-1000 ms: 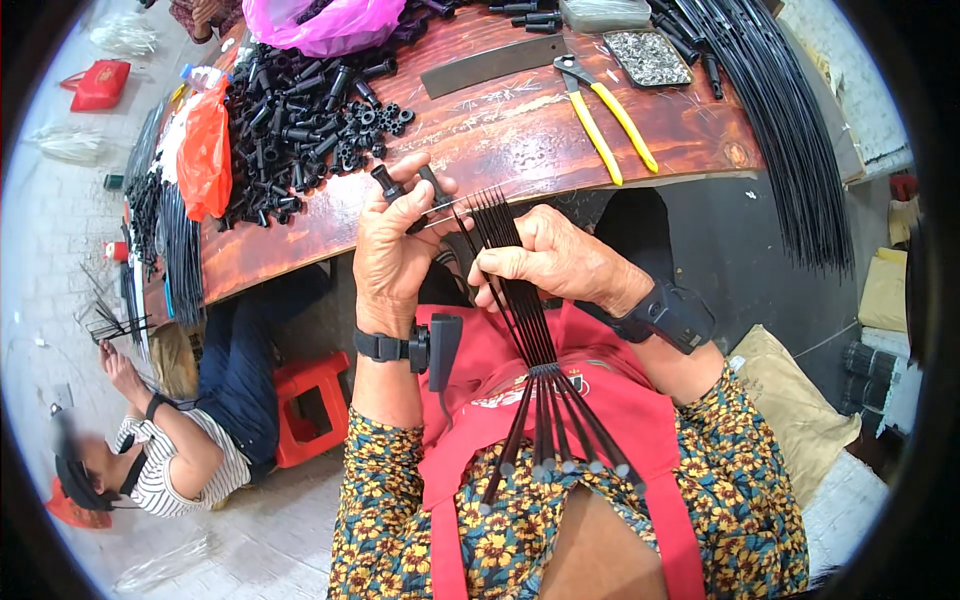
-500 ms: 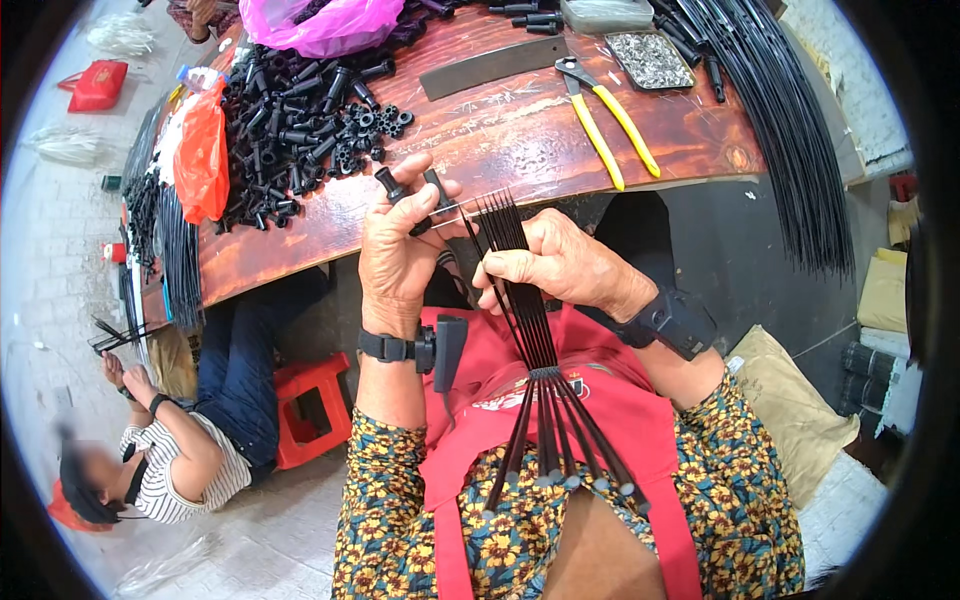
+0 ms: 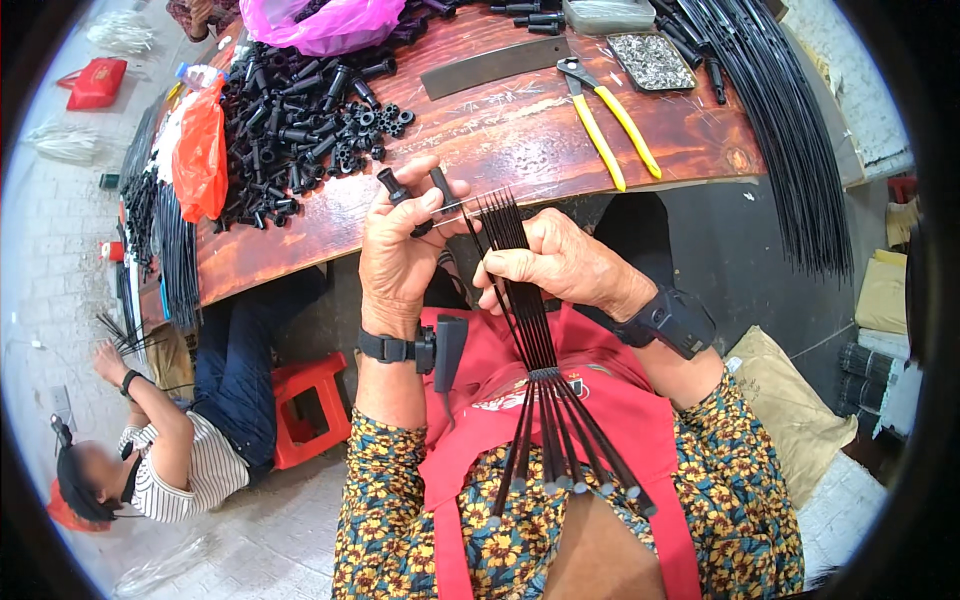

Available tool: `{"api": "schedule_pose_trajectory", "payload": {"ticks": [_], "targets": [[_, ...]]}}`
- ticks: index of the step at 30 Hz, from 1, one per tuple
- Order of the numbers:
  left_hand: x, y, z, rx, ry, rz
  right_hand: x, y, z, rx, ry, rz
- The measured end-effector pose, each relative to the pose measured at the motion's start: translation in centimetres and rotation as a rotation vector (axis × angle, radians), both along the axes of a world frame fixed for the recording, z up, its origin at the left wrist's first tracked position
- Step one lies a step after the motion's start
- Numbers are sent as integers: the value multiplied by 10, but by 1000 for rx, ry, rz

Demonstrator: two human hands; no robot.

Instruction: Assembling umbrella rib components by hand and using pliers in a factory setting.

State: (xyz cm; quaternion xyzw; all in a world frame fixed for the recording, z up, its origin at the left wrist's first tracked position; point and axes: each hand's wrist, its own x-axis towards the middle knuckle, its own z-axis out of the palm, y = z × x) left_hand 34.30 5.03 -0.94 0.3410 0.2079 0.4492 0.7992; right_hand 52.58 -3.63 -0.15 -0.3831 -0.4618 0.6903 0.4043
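My right hand [image 3: 565,260] is closed around a bundle of thin black rods [image 3: 540,340], held upright before my apron. Their thin tips rise above the fist. Below, a dark band gathers them, and they fan out into thicker rods with round ends. Between my left hand's fingers [image 3: 395,240] sit small black plastic fittings [image 3: 392,184], one a flanged tube. From the left fingertips a thin pale wire [image 3: 452,208] reaches across to the rod tips. Whether it passes through them is too fine to tell.
On the wooden table [image 3: 480,150] lie a heap of black fittings [image 3: 300,130], yellow-handled pliers [image 3: 605,120], a flat metal bar [image 3: 490,68] and a tray of small metal bits [image 3: 650,60]. Long black rods [image 3: 780,140] overhang its right edge. A co-worker [image 3: 190,450] sits at left.
My hands hold almost the same pose. The lower rod ends have swung slightly to the right. At left, the co-worker's hands have moved against a bunch of thin black rods.
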Motion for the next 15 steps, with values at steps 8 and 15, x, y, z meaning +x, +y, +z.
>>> {"api": "schedule_pose_trajectory", "payload": {"ticks": [8, 15], "targets": [[7, -4, 5, -19, 23, 55, 1, 0, 0, -9, 10, 7], [3, -3, 1, -2, 43, 27, 1, 1, 3, -16, -15, 24]]}}
